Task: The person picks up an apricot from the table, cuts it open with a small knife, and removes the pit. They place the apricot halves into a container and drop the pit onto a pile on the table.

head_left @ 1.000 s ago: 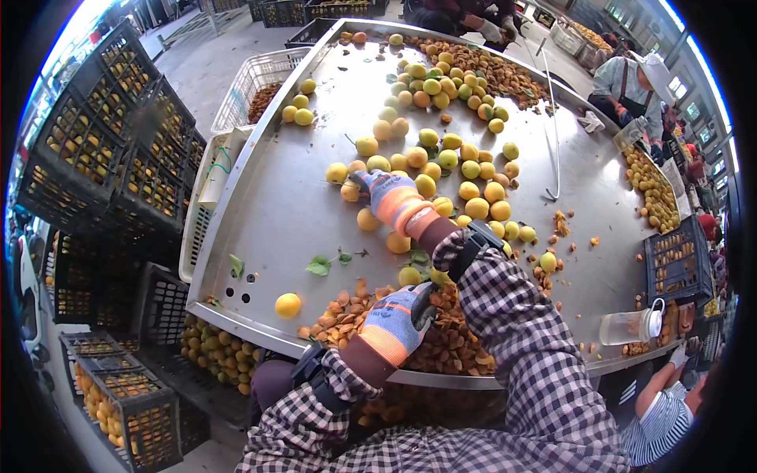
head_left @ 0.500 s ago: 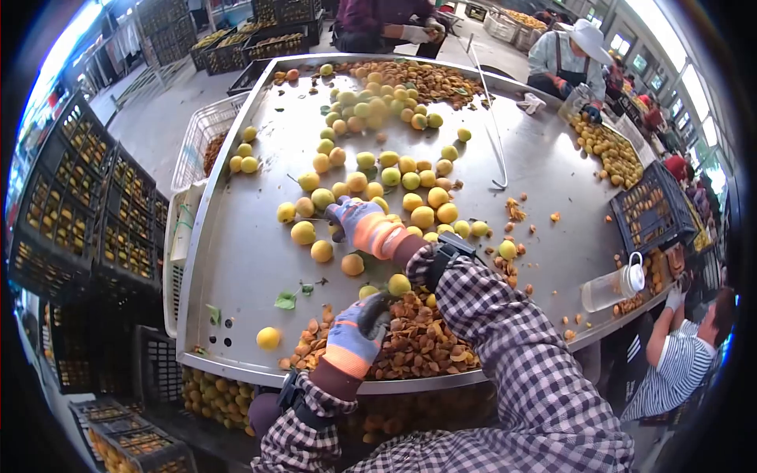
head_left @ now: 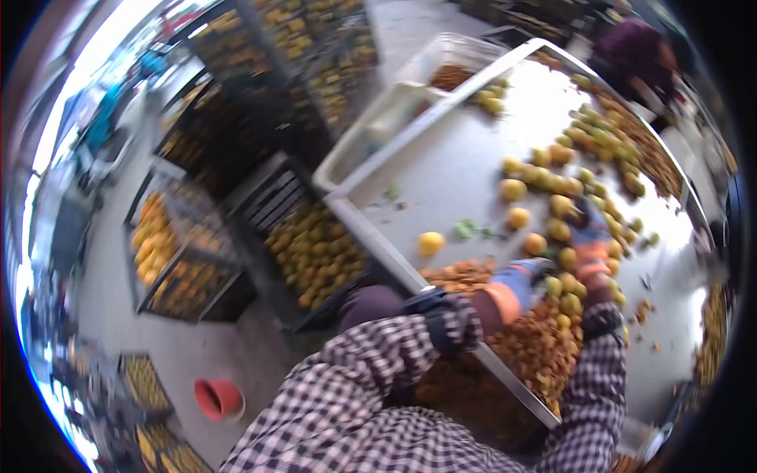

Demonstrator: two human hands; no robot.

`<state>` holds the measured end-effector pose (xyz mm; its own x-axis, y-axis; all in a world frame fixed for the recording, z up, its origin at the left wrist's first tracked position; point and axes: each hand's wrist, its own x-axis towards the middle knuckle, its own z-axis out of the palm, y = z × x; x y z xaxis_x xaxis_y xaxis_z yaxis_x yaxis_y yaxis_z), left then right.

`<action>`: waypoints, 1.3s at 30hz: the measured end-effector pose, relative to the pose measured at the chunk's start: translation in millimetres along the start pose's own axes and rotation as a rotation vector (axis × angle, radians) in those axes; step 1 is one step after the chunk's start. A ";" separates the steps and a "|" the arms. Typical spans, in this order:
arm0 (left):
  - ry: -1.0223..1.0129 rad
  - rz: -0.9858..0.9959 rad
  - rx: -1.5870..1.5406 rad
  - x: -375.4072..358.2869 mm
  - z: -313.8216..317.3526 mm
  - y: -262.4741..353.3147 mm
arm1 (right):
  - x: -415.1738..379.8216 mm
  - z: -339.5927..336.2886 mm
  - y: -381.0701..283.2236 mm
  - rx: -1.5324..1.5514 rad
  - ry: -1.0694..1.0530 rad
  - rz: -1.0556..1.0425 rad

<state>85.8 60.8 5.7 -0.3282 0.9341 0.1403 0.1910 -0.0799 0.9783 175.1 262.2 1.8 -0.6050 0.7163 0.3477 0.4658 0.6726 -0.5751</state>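
Yellow-green round fruits lie scattered on a raised-edge metal table. My right hand, in a blue and orange glove, reaches among the fruits; its fingers are smeared and I cannot make out what they hold. Nearer the table's edge is my left hand, gloved the same way, beside the heap of brown pieces. Its fingers look curled, but blur hides whether anything is in them. A single yellow fruit rests left of some green leaves.
Left of the table are a black crate of fruit, stacked black crates and another fruit crate. A white basket adjoins the table's edge. A red bucket stands on the floor. Someone in dark purple is across the table.
The view has swung left and tilted, bringing the floor, bucket and crates into sight. Both hands remain over the table, my left hand by the brown heap and my right hand among the fruits.
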 end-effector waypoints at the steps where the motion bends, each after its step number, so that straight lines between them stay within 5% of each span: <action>1: 0.026 0.014 0.154 4.2 0.4 -5.0 | 0.2 -0.1 -1.7 0.078 -0.028 -0.013; 3: -0.013 -0.048 0.198 3.1 -3.9 7.1 | -10.6 -7.9 -0.4 0.115 -0.024 -0.112; 6: 0.003 -0.013 0.224 -15.9 -12.9 24.8 | -38.9 -28.5 -26.1 0.260 -0.119 0.051; 8: 0.009 -0.029 0.219 -23.9 -13.7 17.5 | -62.7 -32.8 -19.6 0.100 -0.098 -0.029; 13: 0.031 0.201 0.062 -62.2 -59.6 47.9 | -137.4 -55.0 -75.2 0.227 -0.127 -0.028; 17: 0.244 0.161 -0.124 -99.4 -171.6 66.0 | -172.1 -78.0 -131.1 0.149 -0.156 0.003; 20: 0.562 0.013 0.256 -203.9 -321.8 99.5 | -200.0 -96.6 -163.5 0.221 -0.132 0.125; 22: 0.733 0.106 0.550 -244.8 -389.5 28.3 | -198.9 -88.0 -186.0 0.267 -0.154 0.166; 25: 0.850 -0.037 0.177 -305.1 -425.1 -43.9 | -210.8 -76.1 -207.8 0.362 -0.144 0.195; 27: 0.790 -0.262 -0.022 -325.3 -418.9 -17.1 | -215.0 -73.8 -215.9 0.302 -0.146 0.127; 32: 0.965 0.004 0.255 -347.7 -432.1 -44.8 | -215.3 -68.3 -229.9 0.275 -0.131 0.163; 35: 1.061 0.085 0.695 -356.4 -450.0 18.9 | -212.5 -64.9 -231.2 0.202 -0.181 0.163; 37: 1.215 0.155 0.619 -361.7 -482.1 47.3 | -210.9 -54.7 -222.6 0.294 -0.151 0.165; 39: 1.243 0.069 1.002 -371.5 -532.5 62.0 | -208.9 -47.7 -227.9 0.308 -0.158 0.160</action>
<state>-273.0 -476.4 95.2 -0.7129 0.0480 0.6996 0.5754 0.6103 0.5445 226.1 -31.9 95.6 -0.6437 0.7540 0.1308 0.3608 0.4497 -0.8171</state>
